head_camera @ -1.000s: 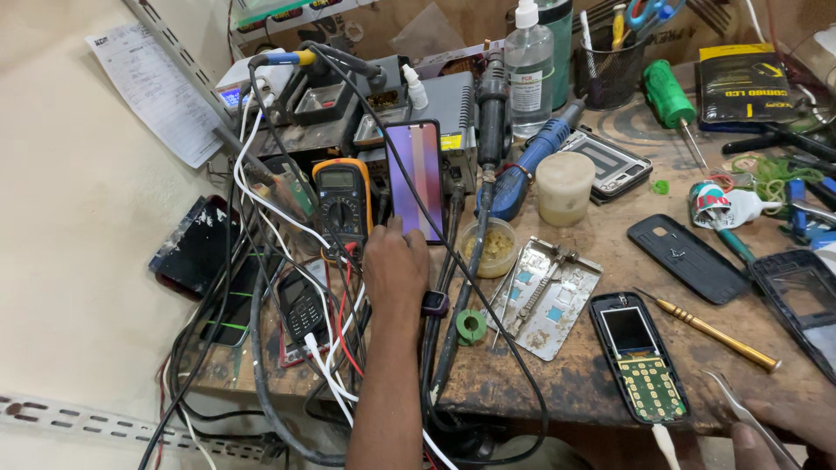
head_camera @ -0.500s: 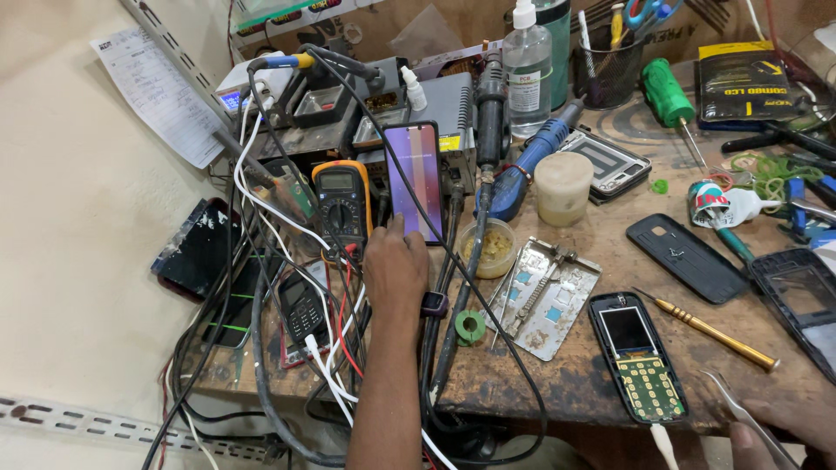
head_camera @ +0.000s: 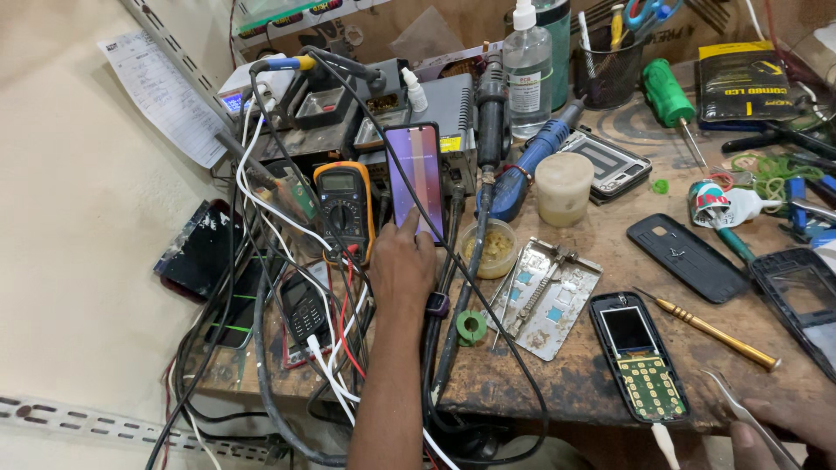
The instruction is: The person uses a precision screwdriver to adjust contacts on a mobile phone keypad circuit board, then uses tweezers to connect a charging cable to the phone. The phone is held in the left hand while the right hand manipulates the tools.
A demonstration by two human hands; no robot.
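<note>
Two hands show: the left hand (head_camera: 402,265) and the right hand (head_camera: 784,431). One lit smartphone (head_camera: 414,178), one opened keypad phone (head_camera: 638,355), one multimeter (head_camera: 346,207), one clear bottle (head_camera: 527,70), two screwdrivers (head_camera: 670,100) (head_camera: 714,329), one tweezers (head_camera: 744,418), one pen cup (head_camera: 608,74).

The right hand (head_camera: 779,435) is cut off by the bottom right corner, so only some knuckles and fingers show around the tweezers (head_camera: 744,418), and how firm its grip is cannot be told. The left hand (head_camera: 402,265) covers the lower edge of the lit smartphone (head_camera: 414,178); its fingertips are hidden against the glass. The tangle of cables (head_camera: 287,261) hides much of the worktop (head_camera: 575,374) on the left and parts of a small keypad phone (head_camera: 306,315). The black phone frame (head_camera: 805,305) runs off the right edge. The sheet of paper (head_camera: 161,91) bears print too small to read
</note>
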